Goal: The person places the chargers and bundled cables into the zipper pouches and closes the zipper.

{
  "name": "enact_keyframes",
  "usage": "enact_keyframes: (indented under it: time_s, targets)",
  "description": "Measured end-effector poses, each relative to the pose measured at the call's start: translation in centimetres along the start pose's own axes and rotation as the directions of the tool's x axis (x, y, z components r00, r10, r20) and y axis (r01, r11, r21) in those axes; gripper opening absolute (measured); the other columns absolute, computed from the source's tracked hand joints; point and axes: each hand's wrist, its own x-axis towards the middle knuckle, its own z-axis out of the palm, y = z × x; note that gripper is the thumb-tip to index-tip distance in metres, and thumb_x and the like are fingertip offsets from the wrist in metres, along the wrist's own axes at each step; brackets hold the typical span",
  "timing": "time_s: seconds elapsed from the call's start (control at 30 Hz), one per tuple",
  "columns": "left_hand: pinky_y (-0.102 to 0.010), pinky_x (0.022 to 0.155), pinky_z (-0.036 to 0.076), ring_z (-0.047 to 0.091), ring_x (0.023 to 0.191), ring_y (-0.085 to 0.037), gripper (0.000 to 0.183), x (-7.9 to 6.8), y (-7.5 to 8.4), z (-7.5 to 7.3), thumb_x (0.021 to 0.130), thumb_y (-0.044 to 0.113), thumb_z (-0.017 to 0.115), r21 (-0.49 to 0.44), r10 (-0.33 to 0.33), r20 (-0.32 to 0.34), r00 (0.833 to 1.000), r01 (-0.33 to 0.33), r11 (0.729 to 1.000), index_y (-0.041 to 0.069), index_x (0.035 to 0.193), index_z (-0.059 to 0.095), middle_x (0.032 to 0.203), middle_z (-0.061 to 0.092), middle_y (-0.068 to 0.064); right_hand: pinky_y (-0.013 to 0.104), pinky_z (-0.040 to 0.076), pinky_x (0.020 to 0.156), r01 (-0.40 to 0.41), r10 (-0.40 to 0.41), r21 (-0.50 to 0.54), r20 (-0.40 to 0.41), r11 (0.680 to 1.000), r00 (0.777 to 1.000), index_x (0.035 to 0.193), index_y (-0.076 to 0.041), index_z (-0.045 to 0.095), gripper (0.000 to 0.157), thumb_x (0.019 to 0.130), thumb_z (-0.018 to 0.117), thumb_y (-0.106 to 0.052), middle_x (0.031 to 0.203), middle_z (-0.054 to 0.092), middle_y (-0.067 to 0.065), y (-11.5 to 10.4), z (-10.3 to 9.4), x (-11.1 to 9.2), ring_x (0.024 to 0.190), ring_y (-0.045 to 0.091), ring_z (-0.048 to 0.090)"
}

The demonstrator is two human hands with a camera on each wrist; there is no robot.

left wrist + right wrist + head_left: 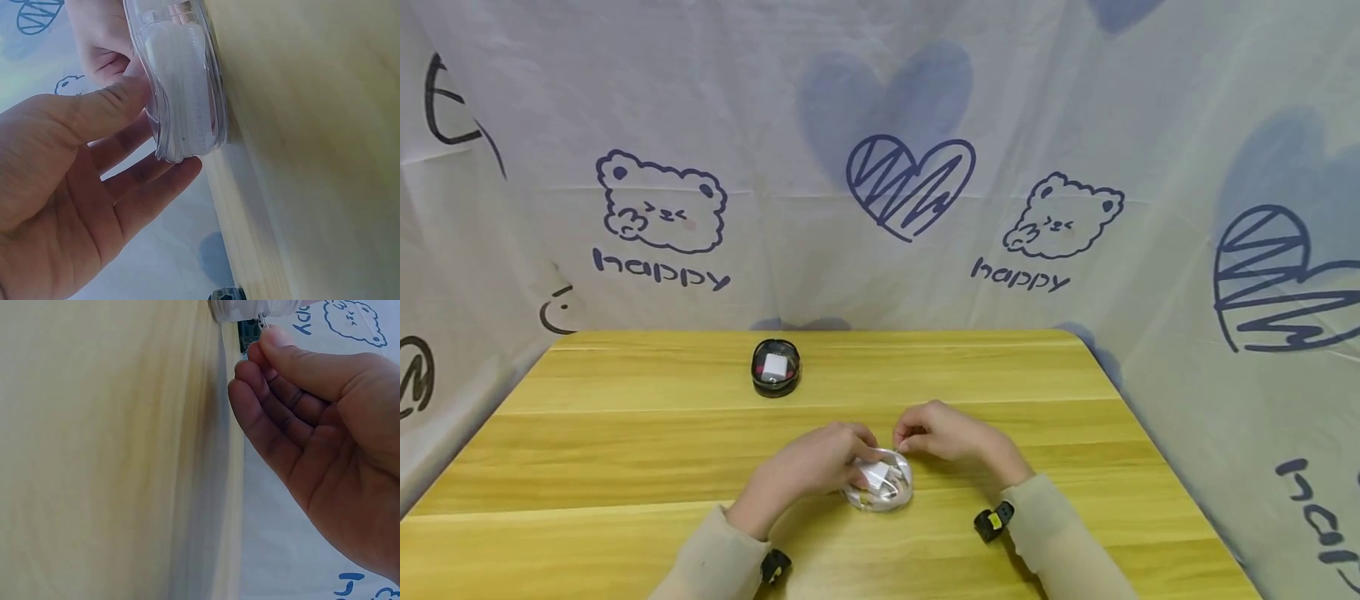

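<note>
A small round clear zip pouch (893,498) with a white zipper band lies on the wooden table in front of me. Inside it show a white block (876,475) and a white cable. My left hand (823,460) grips the pouch from its left side, thumb on one face and fingertips under the edge in the left wrist view. On the far right side of the pouch, my right hand (951,433) pinches the small metal zipper pull (263,322) between thumb and index finger. Its other fingers are curled loosely.
Farther back on the table (647,450) stands a black-edged clear pouch (775,390) with a white block inside. A pale cloth (790,225) printed with hearts and bears hangs behind the table and at both sides.
</note>
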Motion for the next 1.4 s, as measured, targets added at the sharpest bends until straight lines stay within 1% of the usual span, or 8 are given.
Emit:
enact_keyframes:
  time_s: [0.3,0.53,0.63,0.73,0.87,1.0,1.13,1.4]
  targets:
    - [-0.04,0.094,0.059,0.07,0.108,-0.027,0.034,0.0,0.6,-0.3,0.085,0.008,0.085,-0.004,-0.038,0.006,0.999,0.038,0.999,0.002,0.118,0.078,0.12,0.072,-0.009,0.024,0.052,0.076,-0.008,0.008,0.016,0.029,1.0,1.0,0.096,-0.016,0.072,0.007,0.102,0.068,-0.013,0.09,0.066,-0.011,0.2,-0.7,-0.5,0.083,0.004,0.058]
    - [-0.038,0.093,0.059,0.07,0.103,-0.025,0.031,0.2,0.2,-0.6,0.084,0.01,0.086,-0.021,-0.008,0.006,1.0,0.009,1.0,0.0,0.112,0.078,0.116,0.072,-0.011,0.025,0.052,0.078,-0.023,0.023,0.019,-0.024,1.0,0.999,0.096,-0.016,0.073,0.008,0.102,0.068,-0.014,0.091,0.067,-0.011,0.1,-0.3,-0.2,0.084,0.006,0.059]
    - [-0.034,0.086,0.059,0.067,0.094,-0.018,0.03,0.2,0.0,-0.7,0.083,0.017,0.088,-0.028,-0.029,0.008,1.0,0.03,0.999,0.004,0.108,0.077,0.111,0.072,-0.007,0.025,0.053,0.078,-0.035,0.035,0.018,-0.047,0.999,0.998,0.096,-0.017,0.073,0.009,0.103,0.067,-0.014,0.091,0.068,-0.011,-0.1,-0.1,0.1,0.084,0.006,0.059]
    - [-0.035,0.082,0.057,0.063,0.091,-0.014,0.034,0.3,-0.1,-0.6,0.083,0.026,0.089,-0.033,-0.071,0.011,0.997,0.071,0.997,0.01,0.109,0.074,0.11,0.07,-0.002,0.026,0.053,0.078,-0.028,0.03,0.021,-0.074,0.999,0.997,0.096,-0.015,0.073,0.009,0.102,0.067,-0.011,0.092,0.069,-0.009,-0.4,0.0,0.3,0.084,0.006,0.06]
    - [-0.042,0.092,0.058,0.066,0.105,-0.02,0.049,0.3,0.1,-0.4,0.084,0.029,0.088,-0.029,-0.097,0.011,0.995,0.098,0.995,0.01,0.125,0.069,0.123,0.068,-0.005,0.026,0.054,0.078,-0.036,0.043,0.061,-0.112,0.997,0.993,0.097,-0.012,0.075,0.011,0.1,0.067,-0.005,0.092,0.072,-0.006,-0.9,0.3,0.6,0.084,0.007,0.061]
    - [-0.044,0.1,0.056,0.064,0.118,-0.025,0.055,0.3,0.2,-0.4,0.086,0.019,0.086,-0.042,-0.025,0.012,1.0,0.026,0.999,0.007,0.136,0.066,0.135,0.065,-0.009,0.024,0.053,0.075,-0.07,0.085,0.114,-0.135,0.991,0.987,0.095,-0.011,0.077,0.011,0.098,0.069,-0.004,0.091,0.073,-0.006,-0.8,0.6,0.8,0.083,0.007,0.061]
    - [-0.04,0.1,0.056,0.065,0.118,-0.025,0.049,0.3,0.3,-0.3,0.089,0.013,0.082,-0.054,0.025,0.024,0.999,-0.023,0.998,0.005,0.135,0.069,0.134,0.066,-0.01,0.025,0.052,0.074,-0.1,0.116,0.134,-0.119,0.986,0.986,0.094,-0.012,0.078,0.012,0.097,0.071,-0.004,0.091,0.074,-0.006,-0.7,0.7,0.8,0.083,0.009,0.061]
    - [-0.044,0.103,0.055,0.065,0.121,-0.03,0.054,0.4,0.6,0.0,0.089,0.018,0.083,0.008,-0.03,0.024,0.999,0.029,1.0,0.003,0.138,0.066,0.136,0.066,-0.013,0.026,0.051,0.072,-0.114,0.123,0.113,-0.075,0.987,0.99,0.095,-0.013,0.078,0.013,0.099,0.07,-0.004,0.092,0.074,-0.006,-0.7,0.4,0.7,0.082,0.01,0.06]
